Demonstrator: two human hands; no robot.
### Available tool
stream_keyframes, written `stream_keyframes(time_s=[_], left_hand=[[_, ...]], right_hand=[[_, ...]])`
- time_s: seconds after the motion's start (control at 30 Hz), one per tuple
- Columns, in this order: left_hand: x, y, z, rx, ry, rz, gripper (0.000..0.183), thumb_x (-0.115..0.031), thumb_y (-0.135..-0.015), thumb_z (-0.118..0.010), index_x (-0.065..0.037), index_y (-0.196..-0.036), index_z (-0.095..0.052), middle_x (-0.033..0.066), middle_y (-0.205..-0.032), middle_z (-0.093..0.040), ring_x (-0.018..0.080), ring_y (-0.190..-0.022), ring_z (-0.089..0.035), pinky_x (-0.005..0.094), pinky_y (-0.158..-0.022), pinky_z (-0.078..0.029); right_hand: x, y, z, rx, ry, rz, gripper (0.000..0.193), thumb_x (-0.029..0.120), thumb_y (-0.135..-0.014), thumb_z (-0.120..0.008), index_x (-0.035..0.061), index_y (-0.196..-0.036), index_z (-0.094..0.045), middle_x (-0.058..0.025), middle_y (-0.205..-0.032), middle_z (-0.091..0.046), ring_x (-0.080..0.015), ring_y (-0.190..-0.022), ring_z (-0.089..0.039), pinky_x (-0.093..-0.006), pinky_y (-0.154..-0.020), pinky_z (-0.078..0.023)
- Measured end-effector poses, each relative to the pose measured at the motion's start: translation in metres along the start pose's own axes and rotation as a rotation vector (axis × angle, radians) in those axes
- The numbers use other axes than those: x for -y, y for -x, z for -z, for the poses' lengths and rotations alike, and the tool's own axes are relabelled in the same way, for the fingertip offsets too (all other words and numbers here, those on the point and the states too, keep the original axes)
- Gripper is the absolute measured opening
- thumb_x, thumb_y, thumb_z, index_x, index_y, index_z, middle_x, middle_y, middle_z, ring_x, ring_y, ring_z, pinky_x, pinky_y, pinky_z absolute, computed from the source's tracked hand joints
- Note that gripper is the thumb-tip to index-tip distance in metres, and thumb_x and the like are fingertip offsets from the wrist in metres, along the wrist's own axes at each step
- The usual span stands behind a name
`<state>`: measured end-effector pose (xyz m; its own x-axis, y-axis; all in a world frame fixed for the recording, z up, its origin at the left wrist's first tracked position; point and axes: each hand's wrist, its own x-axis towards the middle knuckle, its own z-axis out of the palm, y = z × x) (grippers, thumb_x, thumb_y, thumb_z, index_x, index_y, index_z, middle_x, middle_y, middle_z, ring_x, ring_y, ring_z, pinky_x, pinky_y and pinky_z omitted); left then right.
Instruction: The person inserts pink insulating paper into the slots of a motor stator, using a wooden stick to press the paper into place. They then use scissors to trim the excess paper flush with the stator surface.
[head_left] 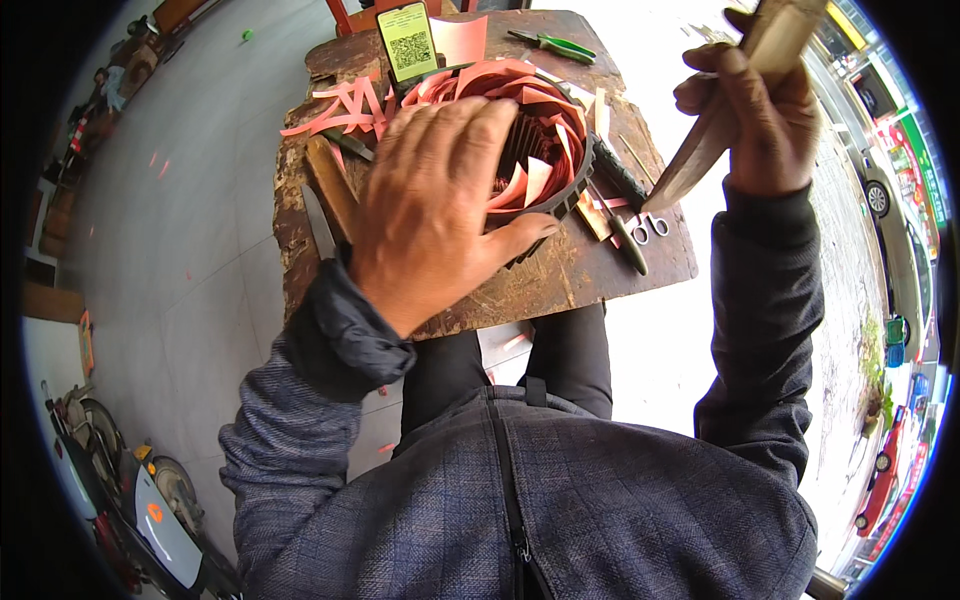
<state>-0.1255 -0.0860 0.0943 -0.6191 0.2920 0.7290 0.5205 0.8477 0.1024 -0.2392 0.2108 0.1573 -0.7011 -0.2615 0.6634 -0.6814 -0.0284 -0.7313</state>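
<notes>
My left hand (435, 195), thumb spread wide, lies over the ring (570, 196) on the table (500, 297), likely to steady it; my right hand (768, 120) clasps the stick (690, 165), tip slanting down

A roadside workshop — worn wooden bench (480, 303), green-handled pliers (567, 47) and slotted ring (575, 193) on it, cars (904, 250) outside.

Grey tiled floor (200, 190) stretches left of a worn wooden table (560, 280), glaring white ground (655, 350) right.
</notes>
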Motion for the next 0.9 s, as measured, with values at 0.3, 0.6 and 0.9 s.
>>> stream_keyframes(time_s=[0.3, 0.6, 0.9], left_hand=[[-0.005, 0.010, -0.004, 0.119, 0.095, 0.000, 0.045, -0.041, -0.085, -0.087, -0.002, -0.105, -0.074, 0.0112, -0.094, -0.069, 0.0307, -0.099, -0.068, 0.0540, -0.119, -0.043], [0.003, 0.019, -0.025, -0.097, 0.176, -0.063, 0.034, -0.038, -0.092, -0.082, -0.006, -0.100, -0.072, 0.0067, -0.089, -0.065, 0.0274, -0.086, -0.064, 0.0451, -0.091, -0.049], [0.007, 0.020, -0.038, -0.194, 0.175, -0.092, 0.033, -0.041, -0.095, -0.079, -0.010, -0.095, -0.068, 0.0028, -0.081, -0.055, 0.0226, -0.080, -0.058, 0.0408, -0.082, -0.046]], right_hand=[[0.073, -0.040, -0.007, 0.120, -0.350, 0.092, 0.041, 0.033, -0.111, -0.054, -0.0006, -0.133, -0.060, -0.0120, -0.103, -0.066, -0.0208, -0.092, -0.063, -0.0397, -0.090, -0.052], [0.090, -0.057, -0.066, -0.041, -0.230, 0.210, 0.022, 0.026, -0.113, -0.050, 0.0061, -0.112, -0.059, -0.0048, -0.084, -0.058, -0.0174, -0.070, -0.056, -0.0317, -0.062, -0.048], [0.067, -0.115, -0.026, 0.309, -0.197, 0.210, 0.026, 0.032, -0.112, -0.053, 0.0066, -0.116, -0.058, -0.0030, -0.082, -0.060, -0.0158, -0.065, -0.057, -0.0307, -0.060, -0.051]])
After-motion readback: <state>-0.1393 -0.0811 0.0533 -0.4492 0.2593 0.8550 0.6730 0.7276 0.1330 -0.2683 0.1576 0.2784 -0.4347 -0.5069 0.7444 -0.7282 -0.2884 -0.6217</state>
